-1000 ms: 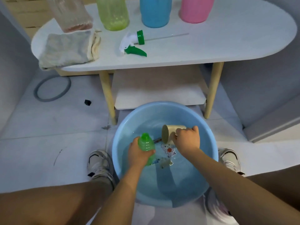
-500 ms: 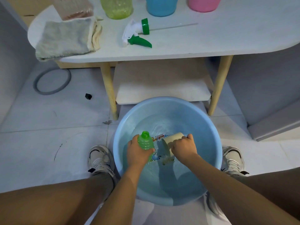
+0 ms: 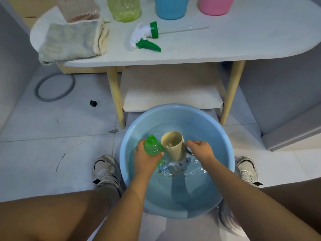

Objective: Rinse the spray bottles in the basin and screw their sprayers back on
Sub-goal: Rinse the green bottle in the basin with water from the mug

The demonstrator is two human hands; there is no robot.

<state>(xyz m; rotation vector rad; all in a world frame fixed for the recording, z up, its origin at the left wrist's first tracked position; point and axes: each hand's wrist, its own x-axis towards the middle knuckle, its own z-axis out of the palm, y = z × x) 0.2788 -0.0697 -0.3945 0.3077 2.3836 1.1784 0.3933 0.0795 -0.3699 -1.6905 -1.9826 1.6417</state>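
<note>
We are holding a bottle and a cup over the basin point(image 3: 132, 136).
Our left hand point(image 3: 145, 159) fingers are wrapping the green bottle point(image 3: 152, 145); our right hand point(image 3: 201, 150) fingers are pinching the tan cup point(image 3: 173, 146) handle, lower middle.

The green bottle point(image 3: 152, 145) is half hidden behind the left hand point(image 3: 145, 158).

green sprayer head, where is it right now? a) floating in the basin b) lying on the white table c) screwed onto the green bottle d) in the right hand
b: the green sprayer head lies on the white table, while the left hand grips the open-necked green bottle over the basin.
</note>
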